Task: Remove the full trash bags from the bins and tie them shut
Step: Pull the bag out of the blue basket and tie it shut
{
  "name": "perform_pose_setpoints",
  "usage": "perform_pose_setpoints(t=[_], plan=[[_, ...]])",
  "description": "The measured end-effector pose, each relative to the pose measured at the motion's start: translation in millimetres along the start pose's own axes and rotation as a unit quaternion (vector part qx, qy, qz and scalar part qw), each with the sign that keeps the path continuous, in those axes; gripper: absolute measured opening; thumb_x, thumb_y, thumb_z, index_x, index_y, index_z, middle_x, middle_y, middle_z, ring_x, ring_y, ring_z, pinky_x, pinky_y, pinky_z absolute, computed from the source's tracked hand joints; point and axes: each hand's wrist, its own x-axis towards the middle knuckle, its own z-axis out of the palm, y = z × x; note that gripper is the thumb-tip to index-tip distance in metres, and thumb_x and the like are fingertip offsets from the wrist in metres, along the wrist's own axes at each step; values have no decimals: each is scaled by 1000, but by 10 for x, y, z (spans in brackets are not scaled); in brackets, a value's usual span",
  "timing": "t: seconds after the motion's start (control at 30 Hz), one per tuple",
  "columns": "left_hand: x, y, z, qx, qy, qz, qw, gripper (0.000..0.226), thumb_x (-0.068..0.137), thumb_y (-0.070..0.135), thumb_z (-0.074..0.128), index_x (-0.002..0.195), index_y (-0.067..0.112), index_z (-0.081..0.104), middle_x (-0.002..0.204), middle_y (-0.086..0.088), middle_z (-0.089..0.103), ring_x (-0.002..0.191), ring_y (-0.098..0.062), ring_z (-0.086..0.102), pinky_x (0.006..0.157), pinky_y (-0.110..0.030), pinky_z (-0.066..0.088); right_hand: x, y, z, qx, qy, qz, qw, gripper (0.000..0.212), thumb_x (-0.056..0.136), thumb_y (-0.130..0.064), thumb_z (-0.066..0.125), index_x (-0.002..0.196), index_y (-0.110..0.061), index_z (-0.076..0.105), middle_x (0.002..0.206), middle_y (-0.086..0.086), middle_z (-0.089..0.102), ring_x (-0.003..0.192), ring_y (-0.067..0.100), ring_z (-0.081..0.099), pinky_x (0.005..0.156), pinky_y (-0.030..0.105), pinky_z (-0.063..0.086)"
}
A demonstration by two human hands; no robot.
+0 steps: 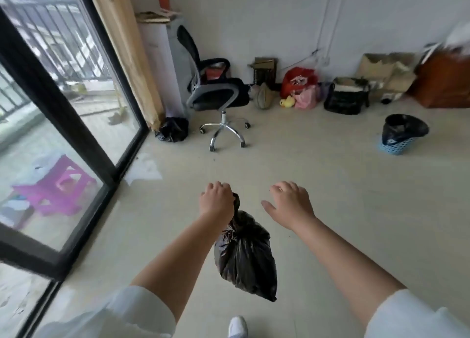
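Head view: left hand (217, 201) gripping trash bag (245, 257)

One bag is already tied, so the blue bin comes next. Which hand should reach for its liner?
Probably the right hand: it is open and empty, on the blue bin's side. The left hand grips the tied black bag.

Left hand (217, 199) carries a tied black trash bag (245, 256); right hand (290, 201) spread empty beside it

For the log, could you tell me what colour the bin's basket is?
Light blue, a lattice basket under a black liner; head view.
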Motion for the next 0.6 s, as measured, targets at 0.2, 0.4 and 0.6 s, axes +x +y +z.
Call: perform_pose_setpoints(t=[0.2,0.4,0.6], plan=[[1290,1259,-176,-1,-17,107,994,32,95,21,40,123,6,47,130,-12,49,123,-28,41,97,-36,38,830,1303,-389,-13,8,113,994,46,93,-42,37,123,-9,47,131,11,49,125,27,39,102,40,31],[2444,2577,-411,-1,-32,185,982,35,96,24,39,124,6,47,131,-13,50,124,-28,42,97,-36,38,1634,2581,-838,-16,29,194,980,45,92,-44,38,116,-8,50,122,10,54,118,28,45,95,39,37],[3631,3827,-480,14,-30,210,977,30,96,19,40,122,5,49,128,-12,51,122,-28,42,97,-37,39,2506,3994,-1047,-6,42,216,975,47,91,-45,39,120,-9,48,123,10,54,116,28,46,92,38,39]])
